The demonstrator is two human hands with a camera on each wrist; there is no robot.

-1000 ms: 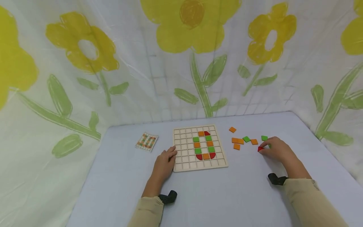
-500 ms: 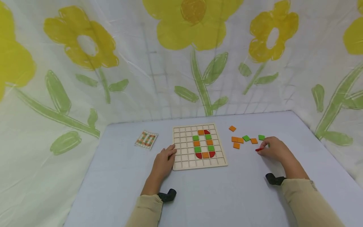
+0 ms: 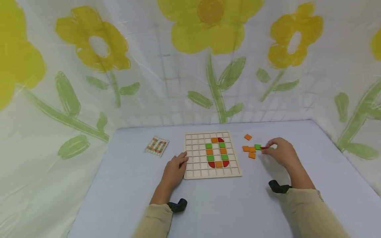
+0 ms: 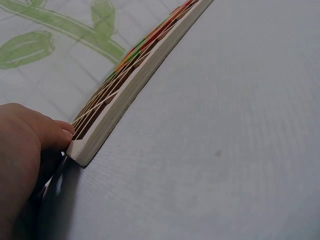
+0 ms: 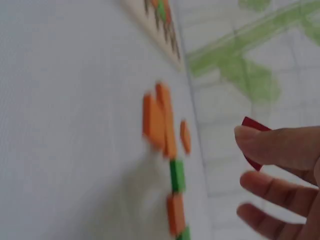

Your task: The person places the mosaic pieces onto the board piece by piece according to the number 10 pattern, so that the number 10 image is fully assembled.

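My right hand [image 3: 281, 153] pinches a red tile [image 5: 256, 123] with a curved edge between thumb and fingertips, lifted above the table in the right wrist view. In the head view it overlaps a green tile [image 3: 257, 146] beside several loose orange tiles [image 3: 252, 155]. My left hand [image 3: 174, 170] rests at the left edge of a wooden grid board [image 3: 193, 167], fingertips on its rim. Left wrist view: a digit [image 4: 60, 132] touches the board near its corner. Green, orange and red tiles form an upright ring on the board, with its upper left corner cell bare.
A small card [image 3: 156, 146] with a printed grid pattern lies left of the board. Another orange tile [image 3: 248, 137] lies apart toward the back. Behind the white table [image 3: 220, 205] hangs a flower-printed curtain [image 3: 143, 109].
My right hand has moved left and slightly away from me with the red tile, from the right end of the loose tiles toward their middle. My left hand stays at the board's edge.
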